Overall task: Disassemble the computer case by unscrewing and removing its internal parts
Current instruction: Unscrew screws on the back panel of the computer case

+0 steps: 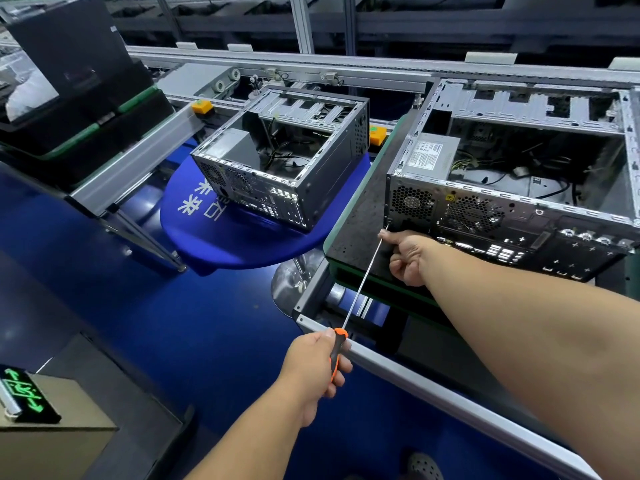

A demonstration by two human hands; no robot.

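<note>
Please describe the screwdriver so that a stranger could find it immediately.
Start at the open computer case on the right. At its near left corner begins a long thin metal shaft, ending in the screwdriver handle gripped by the left hand. Only this handle is orange and black.

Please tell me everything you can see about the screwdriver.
The screwdriver has a long, thin, silvery metal shaft and an orange and black handle. It slants up and to the right. The left hand grips the handle. The right hand pinches the shaft near its tip. The tip meets the lower left corner of the rear panel of the near case, below the power supply grille. Whether it sits in a screw is too small to tell.
</note>
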